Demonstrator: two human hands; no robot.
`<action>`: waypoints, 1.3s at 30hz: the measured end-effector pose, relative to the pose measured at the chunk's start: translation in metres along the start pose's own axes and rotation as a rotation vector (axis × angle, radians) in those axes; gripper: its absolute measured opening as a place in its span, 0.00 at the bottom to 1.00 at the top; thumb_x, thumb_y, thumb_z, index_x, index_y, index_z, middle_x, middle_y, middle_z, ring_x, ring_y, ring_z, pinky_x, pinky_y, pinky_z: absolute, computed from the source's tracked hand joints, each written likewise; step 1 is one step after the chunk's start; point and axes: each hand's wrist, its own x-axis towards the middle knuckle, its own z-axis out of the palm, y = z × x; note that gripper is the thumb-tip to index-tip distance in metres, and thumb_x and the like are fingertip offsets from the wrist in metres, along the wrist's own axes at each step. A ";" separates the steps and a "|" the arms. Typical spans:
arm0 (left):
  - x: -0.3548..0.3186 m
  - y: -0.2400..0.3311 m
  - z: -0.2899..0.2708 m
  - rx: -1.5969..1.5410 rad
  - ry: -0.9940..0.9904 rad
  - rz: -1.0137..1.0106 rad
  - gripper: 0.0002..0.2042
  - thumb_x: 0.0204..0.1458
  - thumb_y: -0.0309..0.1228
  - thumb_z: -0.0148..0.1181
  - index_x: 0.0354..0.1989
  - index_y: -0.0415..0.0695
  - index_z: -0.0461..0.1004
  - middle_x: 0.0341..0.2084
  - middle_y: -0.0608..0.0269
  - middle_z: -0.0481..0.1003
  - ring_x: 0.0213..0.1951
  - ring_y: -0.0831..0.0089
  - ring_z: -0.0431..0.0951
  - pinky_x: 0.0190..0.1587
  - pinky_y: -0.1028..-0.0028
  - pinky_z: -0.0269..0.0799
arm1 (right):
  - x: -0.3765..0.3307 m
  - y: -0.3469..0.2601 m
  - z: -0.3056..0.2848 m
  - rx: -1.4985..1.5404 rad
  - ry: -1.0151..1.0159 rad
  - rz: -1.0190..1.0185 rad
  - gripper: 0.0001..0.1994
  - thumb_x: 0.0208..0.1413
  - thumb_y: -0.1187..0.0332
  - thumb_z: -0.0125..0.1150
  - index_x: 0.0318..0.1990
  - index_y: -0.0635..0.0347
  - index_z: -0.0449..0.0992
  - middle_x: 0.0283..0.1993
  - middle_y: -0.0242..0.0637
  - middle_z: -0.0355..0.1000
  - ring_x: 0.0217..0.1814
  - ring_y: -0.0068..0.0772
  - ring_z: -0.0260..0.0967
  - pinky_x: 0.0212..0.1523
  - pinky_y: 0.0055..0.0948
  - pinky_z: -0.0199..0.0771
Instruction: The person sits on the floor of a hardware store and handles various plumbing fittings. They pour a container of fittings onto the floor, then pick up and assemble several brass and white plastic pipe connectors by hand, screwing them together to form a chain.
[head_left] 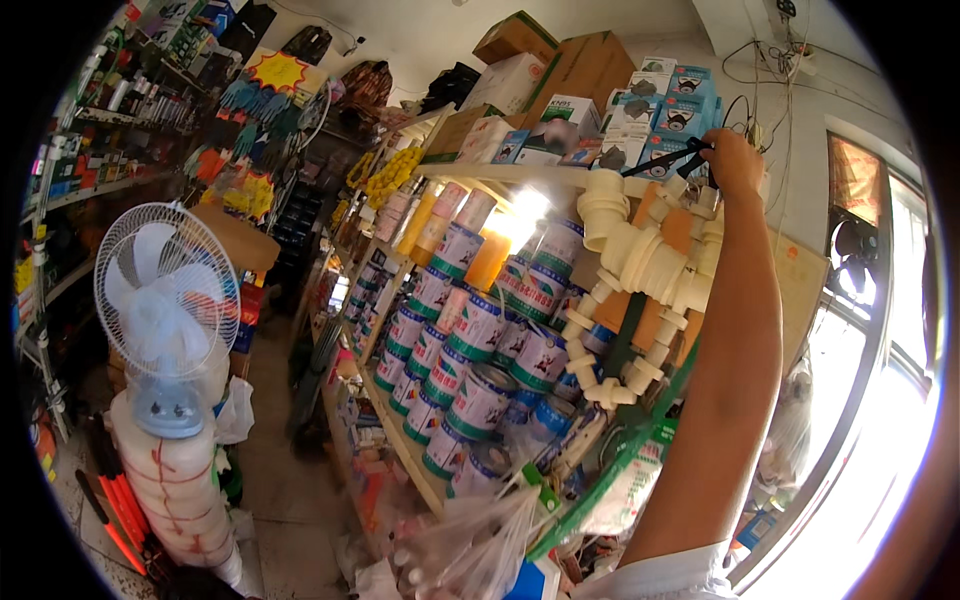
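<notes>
Reaching up to the far right, the right hand is clamped on a black strap, high above the hanging bunch of white pipe fittings, apparently bearing its weight. Paint tins crowd the shelf at left. No left hand shows.

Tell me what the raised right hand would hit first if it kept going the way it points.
Probably the stacked blue-and-white mask boxes on the top shelf: the right hand, pinching a black strap, reaches up and left toward them. Depth is unclear, so the gap cannot be judged.
</notes>
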 end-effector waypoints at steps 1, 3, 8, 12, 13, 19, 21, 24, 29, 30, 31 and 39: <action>0.018 -0.006 0.012 0.013 0.024 0.003 0.12 0.49 0.37 0.57 0.35 0.40 0.75 0.27 0.57 0.75 0.31 0.73 0.75 0.36 0.73 0.70 | 0.005 -0.006 0.013 -0.044 -0.015 0.004 0.11 0.45 0.65 0.64 0.39 0.47 0.79 0.37 0.37 0.76 0.41 0.43 0.74 0.39 0.39 0.72; 0.040 -0.025 0.034 0.022 0.053 -0.005 0.12 0.49 0.37 0.57 0.35 0.40 0.75 0.27 0.57 0.75 0.31 0.73 0.75 0.36 0.73 0.70 | 0.015 -0.020 0.039 -0.131 -0.046 0.009 0.11 0.48 0.65 0.62 0.41 0.47 0.79 0.37 0.35 0.76 0.42 0.40 0.73 0.40 0.39 0.71; 0.076 -0.024 0.044 0.098 0.130 -0.015 0.12 0.49 0.36 0.57 0.35 0.40 0.74 0.27 0.57 0.75 0.31 0.73 0.75 0.36 0.73 0.70 | 0.029 -0.009 0.090 -0.062 0.131 0.084 0.07 0.46 0.63 0.63 0.33 0.49 0.79 0.34 0.39 0.76 0.40 0.43 0.74 0.36 0.39 0.72; 0.083 -0.049 0.068 0.093 0.123 -0.046 0.12 0.49 0.36 0.57 0.35 0.39 0.74 0.27 0.57 0.75 0.32 0.73 0.75 0.36 0.73 0.70 | 0.041 -0.022 0.093 -0.135 0.143 0.117 0.08 0.46 0.62 0.63 0.35 0.51 0.79 0.34 0.39 0.76 0.40 0.43 0.74 0.38 0.39 0.71; 0.086 -0.056 0.074 0.085 0.118 -0.052 0.12 0.49 0.36 0.57 0.35 0.39 0.74 0.27 0.57 0.75 0.32 0.73 0.75 0.36 0.73 0.70 | 0.042 -0.025 0.094 -0.144 0.146 0.132 0.09 0.46 0.62 0.63 0.35 0.51 0.79 0.34 0.39 0.76 0.40 0.43 0.74 0.38 0.39 0.71; 0.078 -0.066 0.080 0.090 0.115 -0.084 0.12 0.50 0.36 0.56 0.35 0.39 0.74 0.27 0.57 0.75 0.32 0.73 0.75 0.37 0.73 0.70 | 0.045 -0.015 0.071 0.212 0.132 -0.021 0.13 0.47 0.62 0.63 0.42 0.48 0.79 0.36 0.37 0.77 0.40 0.42 0.74 0.40 0.35 0.71; 0.074 -0.075 0.088 0.088 0.097 -0.097 0.12 0.50 0.36 0.56 0.35 0.39 0.74 0.27 0.57 0.75 0.32 0.73 0.74 0.37 0.73 0.70 | 0.049 -0.014 0.069 0.155 0.086 -0.041 0.13 0.47 0.62 0.63 0.42 0.46 0.79 0.36 0.37 0.77 0.40 0.41 0.74 0.40 0.35 0.71; 0.073 -0.064 0.079 0.120 0.114 -0.094 0.12 0.50 0.36 0.56 0.35 0.39 0.74 0.27 0.57 0.75 0.32 0.73 0.74 0.37 0.73 0.70 | 0.049 -0.008 0.075 0.129 0.090 0.036 0.10 0.46 0.63 0.64 0.37 0.50 0.77 0.35 0.36 0.76 0.40 0.43 0.73 0.39 0.38 0.70; 0.067 -0.072 0.078 0.112 0.112 -0.100 0.12 0.50 0.36 0.56 0.35 0.39 0.74 0.27 0.57 0.75 0.32 0.74 0.74 0.37 0.73 0.70 | 0.048 0.008 0.086 0.060 0.055 0.113 0.11 0.43 0.65 0.66 0.32 0.55 0.71 0.33 0.37 0.75 0.40 0.45 0.72 0.38 0.40 0.69; 0.065 -0.081 0.083 0.109 0.102 -0.117 0.12 0.50 0.36 0.56 0.35 0.39 0.74 0.27 0.57 0.75 0.32 0.74 0.74 0.37 0.73 0.70 | 0.048 0.005 0.090 0.034 0.022 0.110 0.11 0.42 0.66 0.66 0.32 0.55 0.72 0.33 0.37 0.75 0.40 0.45 0.72 0.38 0.41 0.69; 0.063 -0.089 0.090 0.095 0.093 -0.121 0.12 0.50 0.36 0.56 0.35 0.38 0.74 0.27 0.57 0.75 0.32 0.74 0.74 0.37 0.73 0.70 | 0.048 0.002 0.093 0.067 0.030 0.091 0.11 0.41 0.67 0.67 0.29 0.59 0.70 0.30 0.40 0.73 0.37 0.45 0.72 0.36 0.41 0.68; 0.055 -0.093 0.088 0.118 0.078 -0.110 0.12 0.50 0.36 0.56 0.35 0.38 0.73 0.27 0.57 0.75 0.32 0.74 0.74 0.38 0.73 0.70 | 0.046 0.060 0.140 0.044 -0.081 0.119 0.08 0.36 0.68 0.64 0.27 0.59 0.75 0.32 0.45 0.75 0.36 0.49 0.73 0.38 0.42 0.72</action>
